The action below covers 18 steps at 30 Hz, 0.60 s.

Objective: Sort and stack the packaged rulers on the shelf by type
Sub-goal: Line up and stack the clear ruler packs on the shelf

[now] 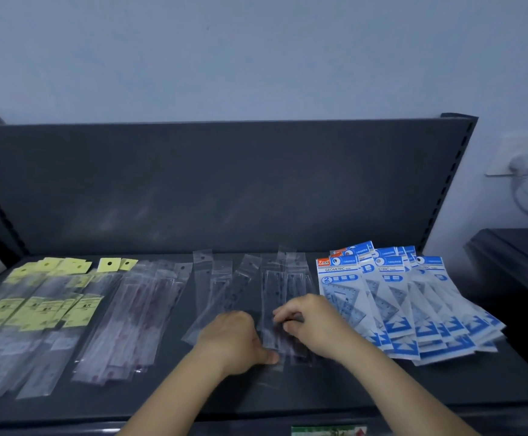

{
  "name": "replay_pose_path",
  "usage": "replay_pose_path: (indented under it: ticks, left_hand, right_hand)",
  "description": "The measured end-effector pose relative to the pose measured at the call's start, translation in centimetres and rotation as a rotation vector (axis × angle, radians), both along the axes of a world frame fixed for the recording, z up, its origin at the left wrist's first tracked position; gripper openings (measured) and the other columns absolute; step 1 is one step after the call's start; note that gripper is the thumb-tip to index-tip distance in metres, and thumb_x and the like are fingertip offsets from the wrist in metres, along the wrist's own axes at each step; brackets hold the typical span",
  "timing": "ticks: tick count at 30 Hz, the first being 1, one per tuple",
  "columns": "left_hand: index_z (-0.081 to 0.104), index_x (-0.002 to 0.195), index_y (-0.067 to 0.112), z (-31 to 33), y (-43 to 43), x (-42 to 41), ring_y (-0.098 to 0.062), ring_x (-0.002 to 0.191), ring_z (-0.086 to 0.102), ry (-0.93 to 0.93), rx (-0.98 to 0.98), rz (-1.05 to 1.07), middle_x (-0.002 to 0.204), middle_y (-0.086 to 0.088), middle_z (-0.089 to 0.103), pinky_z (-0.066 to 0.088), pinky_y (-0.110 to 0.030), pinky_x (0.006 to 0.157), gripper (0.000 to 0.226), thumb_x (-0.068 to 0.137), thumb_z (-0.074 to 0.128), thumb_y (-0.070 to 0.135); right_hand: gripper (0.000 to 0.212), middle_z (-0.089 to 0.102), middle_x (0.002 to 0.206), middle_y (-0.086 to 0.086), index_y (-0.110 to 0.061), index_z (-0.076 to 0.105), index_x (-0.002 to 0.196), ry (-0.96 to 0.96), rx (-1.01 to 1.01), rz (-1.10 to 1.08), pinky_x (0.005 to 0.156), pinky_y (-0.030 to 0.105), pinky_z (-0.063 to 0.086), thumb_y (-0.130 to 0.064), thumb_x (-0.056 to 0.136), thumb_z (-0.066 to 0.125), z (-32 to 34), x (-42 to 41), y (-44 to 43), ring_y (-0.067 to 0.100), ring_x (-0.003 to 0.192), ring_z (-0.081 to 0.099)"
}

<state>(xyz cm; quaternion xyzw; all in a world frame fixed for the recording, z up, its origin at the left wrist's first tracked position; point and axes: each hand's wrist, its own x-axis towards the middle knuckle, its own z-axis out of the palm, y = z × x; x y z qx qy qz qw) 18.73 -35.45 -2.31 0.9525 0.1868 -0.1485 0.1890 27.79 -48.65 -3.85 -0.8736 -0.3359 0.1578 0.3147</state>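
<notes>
Left hand [234,338] pinches the near end of the clear-sleeved rulers [283,287] with its thumb, and the right hand [316,325] curls its fingers over the same packs, probably to square them into one pile. Left of those rulers lie red-marked rulers [137,316], then yellow-labelled rulers [36,309]. To their right, blue geometric sets [413,303] fan across the shelf [319,391].

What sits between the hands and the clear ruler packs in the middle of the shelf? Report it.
Nothing visible. The left hand and the right hand already hold the clear ruler packs at their near ends, and no other packet lies over them there.
</notes>
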Motion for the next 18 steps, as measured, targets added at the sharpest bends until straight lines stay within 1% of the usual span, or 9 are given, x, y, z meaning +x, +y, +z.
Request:
replay_pose_path:
  ticks: [2, 4, 6, 9, 11, 13, 14, 16, 18]
  left_hand:
    - [0.07, 0.077, 0.016, 0.4, 0.5, -0.3, -0.013, 0.084, 0.064, -0.073, -0.064, 0.011, 0.081, 0.003, 0.067, 0.045, -0.023, 0.068, 0.033, 0.079, 0.069, 0.048]
    - [0.064, 0.07, 0.023, 1.2, 1.3, -0.6, -0.008, 0.078, 0.062, -0.199, -0.125, 0.025, 0.078, 0.01, 0.064, 0.045, -0.021, 0.068, 0.021, 0.082, 0.069, 0.041]
    - [0.056, 0.068, 0.029, 2.0, 2.5, -0.5, -0.008, 0.081, 0.06, -0.388, -0.155, 0.029, 0.081, 0.011, 0.061, 0.045, -0.022, 0.073, 0.02, 0.083, 0.069, 0.034]
    - [0.054, 0.071, 0.031, 3.6, 3.8, -0.5, -0.003, 0.088, 0.061, -0.652, -0.153, -0.022, 0.086, 0.011, 0.066, 0.044, -0.022, 0.079, 0.022, 0.083, 0.069, 0.022]
    - [0.054, 0.07, 0.032, 4.7, 4.3, -0.5, 0.002, 0.083, 0.062, -0.759, -0.108, -0.073, 0.079, 0.014, 0.067, 0.048, -0.024, 0.078, 0.026, 0.082, 0.07, 0.017]
    - [0.056, 0.07, 0.033, 5.7, 4.5, -0.6, 0.005, 0.081, 0.063, -0.85, -0.058, -0.1, 0.075, 0.018, 0.067, 0.052, -0.028, 0.078, 0.025, 0.082, 0.071, 0.017]
    - [0.058, 0.073, 0.032, 6.1, 4.7, -0.5, 0.006, 0.081, 0.064, -0.907, -0.045, -0.094, 0.075, 0.02, 0.068, 0.053, -0.029, 0.078, 0.022, 0.082, 0.07, 0.016]
    - [0.06, 0.077, 0.033, 6.9, 4.9, -0.5, 0.009, 0.081, 0.064, -1.04, -0.072, -0.036, 0.08, 0.024, 0.068, 0.055, -0.028, 0.079, 0.022, 0.083, 0.07, 0.015]
    - [0.059, 0.085, 0.039, 7.8, 4.8, -0.7, 0.01, 0.085, 0.063, -1.156, -0.146, 0.041, 0.088, 0.027, 0.067, 0.053, -0.02, 0.08, 0.023, 0.085, 0.07, 0.018]
  right_hand:
    - [0.045, 0.065, 0.119, -0.006, -0.025, 0.067, 0.117, -0.007, -0.014, 0.031, 0.089, 0.013, 0.046, 0.005, 0.087, 0.052, 0.4, 0.0, -0.3, 0.003, 0.11, 0.058]
    - [0.059, 0.057, 0.131, -0.008, -0.029, 0.061, 0.125, -0.053, 0.012, 0.063, 0.095, 0.014, 0.044, 0.01, 0.083, 0.047, 0.8, 0.1, -0.3, 0.005, 0.12, 0.052]
    - [0.06, 0.049, 0.141, -0.008, -0.029, 0.056, 0.131, -0.105, 0.068, 0.057, 0.108, 0.02, 0.036, 0.009, 0.085, 0.047, 1.3, 0.1, 0.0, 0.009, 0.131, 0.043]
    - [0.06, 0.032, 0.151, -0.009, -0.031, 0.035, 0.145, -0.165, 0.128, 0.046, 0.111, 0.014, 0.018, 0.0, 0.094, 0.045, 2.5, 0.0, 0.5, 0.008, 0.14, 0.027]
    - [0.069, 0.02, 0.156, -0.012, -0.035, 0.021, 0.149, -0.232, 0.157, 0.068, 0.115, 0.018, 0.013, -0.001, 0.094, 0.046, 3.1, 0.1, 1.1, 0.006, 0.143, 0.016]
    - [0.065, 0.024, 0.154, -0.011, -0.032, 0.027, 0.147, -0.346, 0.141, 0.076, 0.118, 0.025, 0.016, -0.005, 0.093, 0.051, 3.7, 0.6, 1.6, 0.008, 0.143, 0.017]
    - [0.055, 0.035, 0.149, -0.008, -0.028, 0.041, 0.142, -0.399, 0.124, 0.065, 0.115, 0.027, 0.023, -0.008, 0.092, 0.054, 3.9, 0.9, 1.8, 0.011, 0.139, 0.027]
    - [0.024, 0.062, 0.118, -0.004, -0.02, 0.066, 0.112, -0.412, 0.148, -0.001, 0.1, 0.032, 0.042, -0.014, 0.09, 0.06, 4.4, 1.2, 2.1, 0.015, 0.113, 0.055]
    - [0.008, 0.067, 0.085, -0.01, -0.019, 0.071, 0.089, -0.299, 0.257, -0.086, 0.08, 0.028, 0.051, -0.017, 0.088, 0.063, 4.9, 1.3, 2.1, 0.007, 0.082, 0.062]
